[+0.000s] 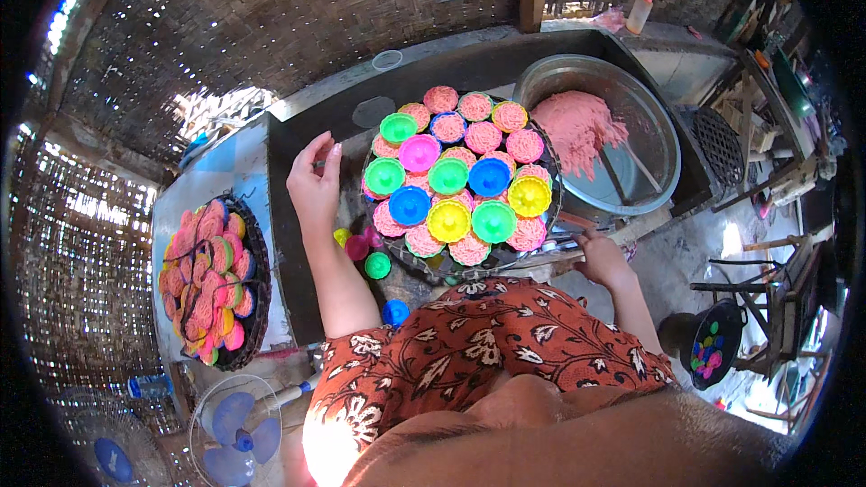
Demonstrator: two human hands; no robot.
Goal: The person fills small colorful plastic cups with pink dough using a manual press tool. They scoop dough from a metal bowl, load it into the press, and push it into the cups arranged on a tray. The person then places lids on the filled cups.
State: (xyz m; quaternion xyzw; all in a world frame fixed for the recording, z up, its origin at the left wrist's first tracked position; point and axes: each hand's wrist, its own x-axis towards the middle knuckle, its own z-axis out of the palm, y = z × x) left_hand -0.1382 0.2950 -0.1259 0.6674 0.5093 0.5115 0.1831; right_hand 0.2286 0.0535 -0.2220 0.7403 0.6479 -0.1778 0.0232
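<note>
My left hand (316,167) is raised left of a round dark tray (442,278), its fingers loosely bent and apart, with nothing seen in them. Low at the right of the tray, my right hand (599,257) stretches its fingers near the work surface's edge, and I see nothing held. On the tray, pink crumbly dough in small fluted cups (483,136) is piled in layers. Empty-looking coloured cups lie on top, among them a pink cup (419,153), a blue cup (489,178), a yellow cup (529,197) and a green cup (493,221).
A metal basin (663,126) at the right holds pink dough (577,126) and a stick. Another laden tray (262,289) stands at the left. Loose cups (377,264) lie near my left forearm. A fan (242,437) is low left; a bottle (640,13) stands at the back.
</note>
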